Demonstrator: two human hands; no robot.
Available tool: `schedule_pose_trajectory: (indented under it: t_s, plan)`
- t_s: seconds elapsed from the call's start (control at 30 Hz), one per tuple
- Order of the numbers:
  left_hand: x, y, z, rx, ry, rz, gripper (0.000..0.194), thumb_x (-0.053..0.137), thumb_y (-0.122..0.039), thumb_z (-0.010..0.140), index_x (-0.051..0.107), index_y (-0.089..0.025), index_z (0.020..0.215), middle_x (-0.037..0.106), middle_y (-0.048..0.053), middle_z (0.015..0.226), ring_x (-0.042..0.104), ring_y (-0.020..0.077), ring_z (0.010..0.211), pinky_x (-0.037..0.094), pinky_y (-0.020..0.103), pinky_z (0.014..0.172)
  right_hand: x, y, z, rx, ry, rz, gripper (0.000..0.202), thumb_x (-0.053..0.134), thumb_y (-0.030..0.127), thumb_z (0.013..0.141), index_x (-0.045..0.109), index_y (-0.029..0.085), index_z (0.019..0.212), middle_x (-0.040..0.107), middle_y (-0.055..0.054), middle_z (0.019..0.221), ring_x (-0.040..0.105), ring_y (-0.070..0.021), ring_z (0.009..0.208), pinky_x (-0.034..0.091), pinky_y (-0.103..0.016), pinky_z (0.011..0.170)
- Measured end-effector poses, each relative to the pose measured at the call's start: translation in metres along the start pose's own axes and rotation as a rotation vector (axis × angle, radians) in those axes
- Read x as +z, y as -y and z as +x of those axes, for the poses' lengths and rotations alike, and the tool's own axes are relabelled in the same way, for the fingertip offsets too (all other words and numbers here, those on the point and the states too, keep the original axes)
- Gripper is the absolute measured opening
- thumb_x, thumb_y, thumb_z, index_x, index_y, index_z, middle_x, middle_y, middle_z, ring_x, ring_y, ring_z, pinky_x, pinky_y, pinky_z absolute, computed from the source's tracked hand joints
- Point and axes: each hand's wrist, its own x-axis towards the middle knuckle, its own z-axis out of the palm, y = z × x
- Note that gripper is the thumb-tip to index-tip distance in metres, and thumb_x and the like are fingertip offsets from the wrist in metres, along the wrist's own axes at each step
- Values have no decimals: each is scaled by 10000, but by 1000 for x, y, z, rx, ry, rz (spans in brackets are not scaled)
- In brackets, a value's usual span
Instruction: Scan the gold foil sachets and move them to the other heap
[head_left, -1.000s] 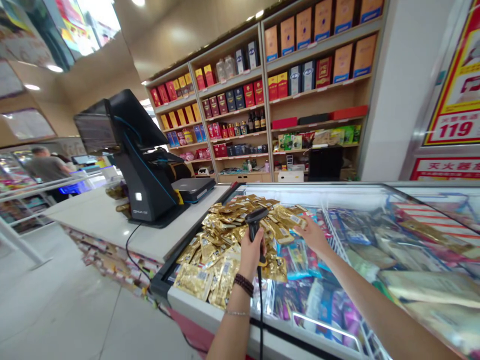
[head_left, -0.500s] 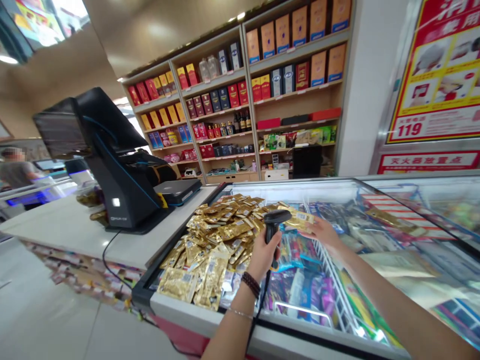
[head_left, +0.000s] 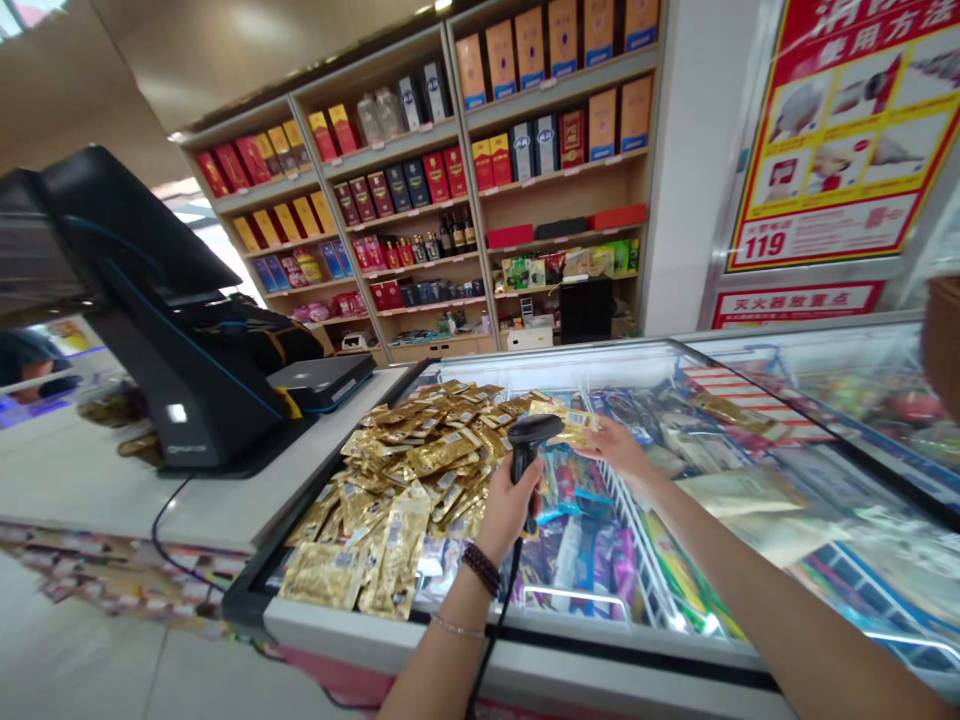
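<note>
My left hand (head_left: 511, 497) is wrapped round the grip of a black barcode scanner (head_left: 534, 430), whose head points at a gold packet. That gold packet (head_left: 577, 425) is pinched at its right end by my right hand (head_left: 616, 446), just beyond the scanner. To the left, a heap of gold packets (head_left: 420, 450) lies on the glass top of the chest freezer (head_left: 360, 640). Two larger-looking gold packets lie flat at the heap's near edge. The scanner's cable runs down past my left wrist.
A black point-of-sale terminal (head_left: 142, 330) stands on the white counter (head_left: 225, 510) at left. Under the freezer glass are bagged goods and wire baskets (head_left: 637, 540). Another gold packet (head_left: 739, 415) lies to the right. Shelves of boxes (head_left: 420, 190) and a red-yellow poster (head_left: 840, 140) stand behind.
The view has shifted to the right, so everything sits further left in the picture. Both hands keep their holds, with scanner and packet in nearly the same places relative to each other.
</note>
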Motion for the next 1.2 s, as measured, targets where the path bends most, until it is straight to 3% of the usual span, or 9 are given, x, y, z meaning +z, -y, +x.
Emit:
schedule_pose_trajectory:
  t_s: [0.37, 0.53, 0.7, 0.83, 0.97, 1.2]
  plan:
    - [2, -1, -1, -2, 3, 2, 775, 982, -914, 731, 653, -246, 945, 619, -77, 704, 509, 82, 437, 357, 234, 450, 4, 5, -1, 10, -21, 12, 519, 1100, 539, 689, 850, 291, 1070, 962, -68, 1043, 967, -415, 1061, 790, -697, 1096]
    - [3, 0, 0, -3, 36, 16, 741, 980, -887, 766, 651, -246, 942, 632, -67, 719, 520, 85, 448, 376, 240, 465, 5, 5, -1, 16, -42, 15, 485, 1095, 523, 735, 852, 282, 1078, 939, -60, 1000, 965, -409, 1059, 772, -725, 1127]
    - [3, 0, 1, 4, -11, 17, 753, 991, -884, 731, 639, -246, 919, 625, -64, 714, 498, 76, 443, 354, 239, 460, 4, -4, 5, -13, -30, 8, 528, 1101, 585, 741, 849, 287, 1097, 928, -44, 976, 959, -401, 1046, 772, -744, 1119]
    - [4, -5, -2, -1, -36, -4, 786, 1010, -904, 689, 613, -254, 882, 616, -67, 689, 495, 75, 447, 344, 234, 458, 1, -15, 12, -6, -120, 46, 557, 1060, 639, 710, 814, 301, 1079, 930, -58, 981, 956, -419, 1018, 769, -762, 1104]
    - [11, -13, -3, 10, -36, -17, 796, 1032, -904, 680, 634, -246, 886, 636, -60, 692, 512, 79, 450, 355, 223, 459, -31, -7, 8, -17, -249, 41, 502, 1008, 601, 738, 764, 318, 1073, 931, -77, 983, 956, -442, 1076, 756, -772, 1128]
    - [45, -27, 7, 46, 35, -43, 822, 1050, -935, 637, 626, -250, 801, 605, -63, 642, 492, 85, 445, 394, 223, 454, -153, 42, -33, -117, -484, -123, 365, 917, 513, 796, 743, 335, 1062, 930, -101, 1049, 930, -472, 1205, 747, -776, 1135]
